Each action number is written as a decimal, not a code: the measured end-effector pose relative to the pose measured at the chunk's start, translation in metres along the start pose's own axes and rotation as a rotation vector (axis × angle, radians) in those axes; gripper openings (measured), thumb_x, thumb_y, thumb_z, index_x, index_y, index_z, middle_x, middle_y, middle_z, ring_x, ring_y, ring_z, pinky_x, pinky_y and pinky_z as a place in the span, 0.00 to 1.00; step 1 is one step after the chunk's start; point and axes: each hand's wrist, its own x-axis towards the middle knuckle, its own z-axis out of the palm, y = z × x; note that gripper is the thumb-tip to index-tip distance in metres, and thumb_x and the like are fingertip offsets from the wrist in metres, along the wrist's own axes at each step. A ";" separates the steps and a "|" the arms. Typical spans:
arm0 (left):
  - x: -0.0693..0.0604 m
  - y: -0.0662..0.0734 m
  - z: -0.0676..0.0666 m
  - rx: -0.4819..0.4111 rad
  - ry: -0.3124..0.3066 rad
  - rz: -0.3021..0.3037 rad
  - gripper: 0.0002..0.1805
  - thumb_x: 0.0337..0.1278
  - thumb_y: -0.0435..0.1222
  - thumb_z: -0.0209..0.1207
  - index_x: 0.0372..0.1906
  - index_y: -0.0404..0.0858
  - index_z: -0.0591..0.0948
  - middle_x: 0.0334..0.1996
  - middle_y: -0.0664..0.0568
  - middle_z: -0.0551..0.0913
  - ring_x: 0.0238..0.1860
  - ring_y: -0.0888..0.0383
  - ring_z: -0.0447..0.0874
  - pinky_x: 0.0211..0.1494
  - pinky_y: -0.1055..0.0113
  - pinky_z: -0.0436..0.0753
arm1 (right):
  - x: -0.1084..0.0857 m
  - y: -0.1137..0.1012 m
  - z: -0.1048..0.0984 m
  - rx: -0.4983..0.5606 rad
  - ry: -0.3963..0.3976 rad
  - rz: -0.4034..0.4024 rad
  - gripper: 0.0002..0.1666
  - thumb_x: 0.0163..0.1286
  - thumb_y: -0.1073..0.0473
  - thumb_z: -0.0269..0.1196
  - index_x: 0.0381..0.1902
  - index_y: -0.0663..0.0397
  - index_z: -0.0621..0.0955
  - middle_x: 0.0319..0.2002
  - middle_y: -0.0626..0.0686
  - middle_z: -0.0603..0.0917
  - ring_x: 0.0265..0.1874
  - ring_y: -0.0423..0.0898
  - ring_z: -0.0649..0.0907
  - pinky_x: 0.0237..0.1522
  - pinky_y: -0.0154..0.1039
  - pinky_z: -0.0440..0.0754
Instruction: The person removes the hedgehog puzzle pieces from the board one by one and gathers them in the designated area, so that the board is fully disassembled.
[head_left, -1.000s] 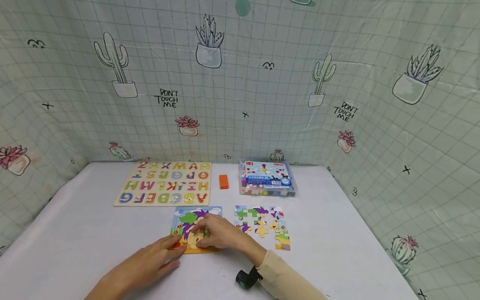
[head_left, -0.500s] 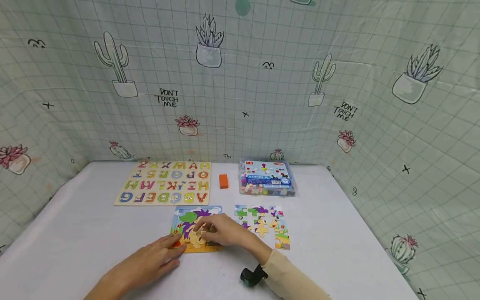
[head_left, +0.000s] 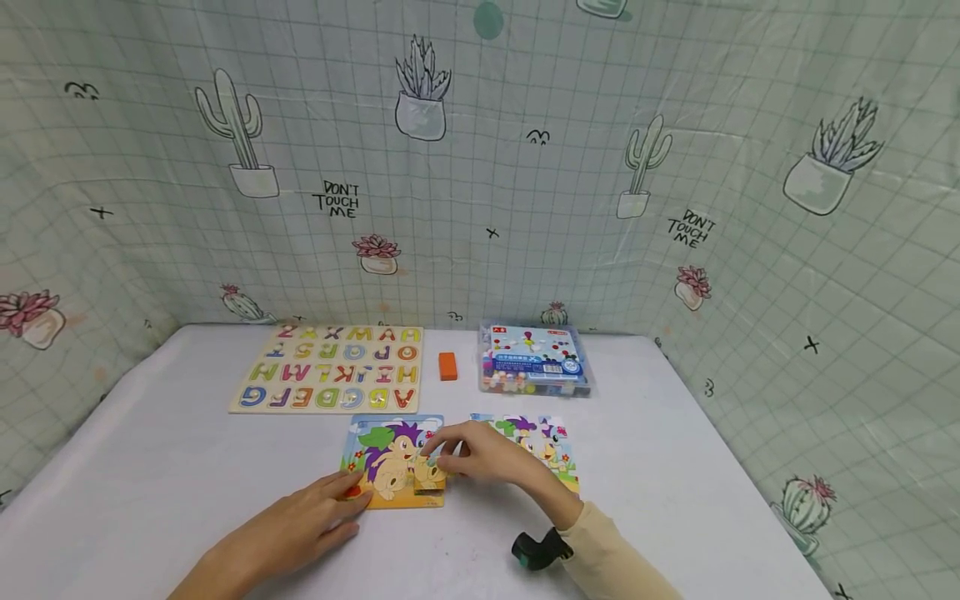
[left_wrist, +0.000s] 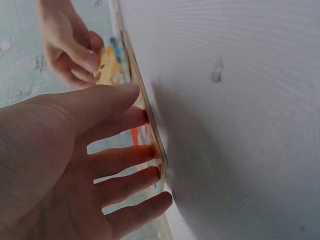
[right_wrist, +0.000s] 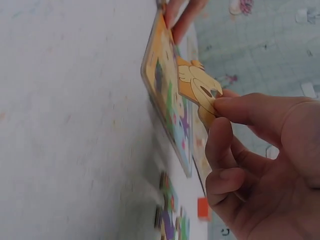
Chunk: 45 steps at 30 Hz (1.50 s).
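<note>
My left hand (head_left: 307, 521) rests on the lower left corner of a hedgehog jigsaw puzzle board (head_left: 401, 503), its fingers extended over the edge. In the left wrist view the fingertips (left_wrist: 154, 151) touch the board's rim. Above the board's lower right part, my right hand (head_left: 483, 454) pinches a yellowish puzzle piece (head_left: 429, 475) between thumb and fingers. The right wrist view shows that piece (right_wrist: 197, 89) tilted up over the board, its edge hiding part of the picture. Several loose puzzle pieces (head_left: 558, 454) lie right of the board, some behind the right hand and forearm.
Behind the puzzle lies a wooden alphabet board (head_left: 326, 408). An orange block (head_left: 447, 367) sits between it and a clear plastic box (head_left: 534, 358) of small coloured parts. A patterned curtain (head_left: 480, 167) stands behind the white table (head_left: 165, 467).
My right hand has moved right, away from the board's middle. The pinched piece now shows raised and tilted, and the hedgehog's face is uncovered. My left hand stays in place.
</note>
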 end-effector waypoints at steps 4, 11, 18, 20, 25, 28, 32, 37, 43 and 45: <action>0.000 0.000 0.001 -0.004 0.009 0.010 0.23 0.61 0.46 0.63 0.60 0.43 0.81 0.67 0.42 0.73 0.69 0.41 0.69 0.66 0.41 0.73 | -0.015 0.009 -0.009 -0.006 0.012 0.028 0.12 0.72 0.62 0.59 0.49 0.45 0.85 0.30 0.46 0.84 0.20 0.34 0.74 0.22 0.27 0.72; -0.001 0.000 0.001 0.006 0.014 0.017 0.23 0.61 0.47 0.63 0.60 0.43 0.81 0.66 0.42 0.74 0.68 0.42 0.70 0.66 0.42 0.74 | -0.042 0.027 -0.019 0.015 0.001 0.067 0.12 0.72 0.61 0.58 0.49 0.47 0.85 0.30 0.48 0.83 0.20 0.35 0.74 0.23 0.27 0.72; -0.002 0.002 0.001 0.006 0.012 0.028 0.24 0.62 0.47 0.62 0.60 0.43 0.81 0.66 0.42 0.74 0.68 0.42 0.71 0.65 0.42 0.74 | -0.069 0.042 -0.029 0.041 -0.001 0.116 0.12 0.73 0.60 0.58 0.50 0.46 0.85 0.35 0.47 0.85 0.20 0.38 0.77 0.23 0.28 0.74; -0.002 0.002 0.000 0.014 0.019 0.033 0.24 0.62 0.47 0.62 0.60 0.43 0.81 0.66 0.42 0.74 0.68 0.42 0.71 0.65 0.43 0.74 | -0.076 0.047 -0.032 0.034 0.005 0.117 0.12 0.73 0.60 0.59 0.50 0.45 0.85 0.35 0.48 0.84 0.20 0.38 0.77 0.23 0.28 0.74; 0.000 0.002 -0.002 0.021 0.025 0.028 0.24 0.61 0.48 0.63 0.60 0.44 0.81 0.66 0.43 0.74 0.68 0.42 0.71 0.66 0.43 0.74 | -0.089 0.056 -0.038 0.003 0.029 0.117 0.11 0.71 0.59 0.60 0.49 0.47 0.85 0.35 0.47 0.84 0.20 0.35 0.75 0.23 0.29 0.74; 0.000 0.003 -0.001 0.018 0.015 0.006 0.24 0.60 0.48 0.63 0.60 0.44 0.81 0.67 0.43 0.74 0.68 0.42 0.70 0.66 0.43 0.74 | -0.095 0.059 -0.040 -0.024 0.044 0.130 0.10 0.70 0.59 0.63 0.47 0.46 0.85 0.35 0.46 0.84 0.21 0.34 0.74 0.23 0.29 0.75; 0.000 0.003 -0.001 0.017 0.009 -0.023 0.25 0.59 0.48 0.65 0.60 0.45 0.82 0.67 0.43 0.74 0.68 0.43 0.70 0.66 0.43 0.74 | -0.098 0.060 -0.040 -0.044 0.057 0.154 0.10 0.68 0.57 0.65 0.46 0.44 0.85 0.35 0.45 0.85 0.22 0.34 0.75 0.25 0.30 0.76; 0.000 0.003 -0.001 0.015 0.008 -0.031 0.25 0.59 0.48 0.65 0.60 0.45 0.82 0.67 0.44 0.74 0.69 0.43 0.70 0.66 0.43 0.74 | -0.099 0.058 -0.041 -0.055 0.067 0.165 0.09 0.66 0.58 0.66 0.45 0.46 0.86 0.35 0.46 0.86 0.23 0.36 0.76 0.25 0.30 0.76; -0.001 0.004 -0.001 0.012 0.008 -0.027 0.25 0.58 0.48 0.65 0.60 0.44 0.82 0.66 0.42 0.74 0.69 0.42 0.70 0.66 0.42 0.74 | -0.101 0.055 -0.042 -0.066 0.076 0.179 0.09 0.67 0.57 0.66 0.45 0.46 0.86 0.32 0.46 0.84 0.20 0.37 0.78 0.23 0.30 0.76; -0.001 0.004 -0.001 0.014 0.012 -0.025 0.25 0.58 0.48 0.65 0.60 0.44 0.82 0.66 0.42 0.74 0.68 0.42 0.70 0.65 0.42 0.74 | -0.102 0.055 -0.044 -0.062 0.079 0.183 0.10 0.67 0.56 0.66 0.46 0.47 0.85 0.32 0.46 0.84 0.21 0.37 0.78 0.23 0.30 0.76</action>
